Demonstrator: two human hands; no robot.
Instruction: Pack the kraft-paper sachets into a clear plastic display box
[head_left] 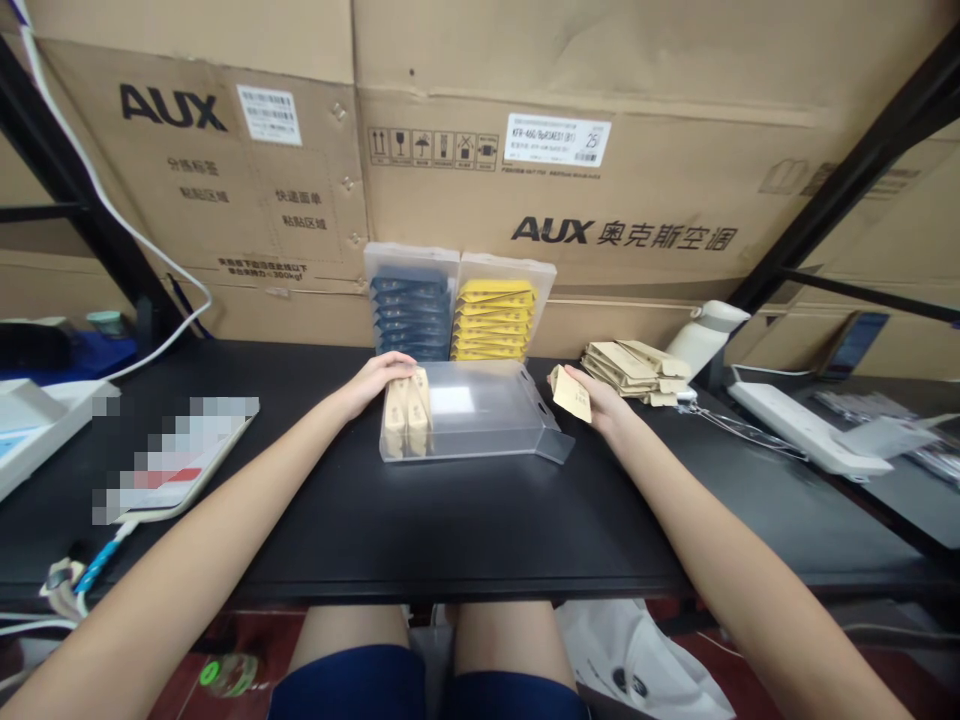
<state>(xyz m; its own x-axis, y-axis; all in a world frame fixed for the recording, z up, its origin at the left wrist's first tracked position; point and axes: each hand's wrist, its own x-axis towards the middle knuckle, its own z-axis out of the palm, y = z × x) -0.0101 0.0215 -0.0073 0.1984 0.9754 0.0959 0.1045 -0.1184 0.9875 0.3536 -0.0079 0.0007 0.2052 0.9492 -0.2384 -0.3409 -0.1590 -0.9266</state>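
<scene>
Head view, starting at my left: a white plastic tray (30, 420) lies at the far edge of the black table (450, 530), with a blurred white sheet (172, 460) just beside it; a thin white cable (161, 345) runs from the table up the brown cardboard cartons (600, 180) that wall off the back. My left hand (379, 380) reaches forward and lies curved over the tops of a few upright tan paper sachets (407, 410); it touches them, but I cannot tell whether the fingers pinch one or only rest there. Those sachets stand at the left end of a clear plastic box (487, 415), which lies on its side in the middle of the table with its flap open to the right; the rest of it is bare. Behind it, against the cartons, two clear cases stand side by side: a case of dark blue packets (411, 315) on the left, a case of yellow packets (495, 320) on the right. My right hand (604, 408) hovers just right of the box's open flap, thumb and fingers clamped on a single tan sachet (571, 393); near it lies a loose pile of tan sachets (637, 372); then a white bottle on its side (709, 335) and a white power strip (802, 430).
</scene>
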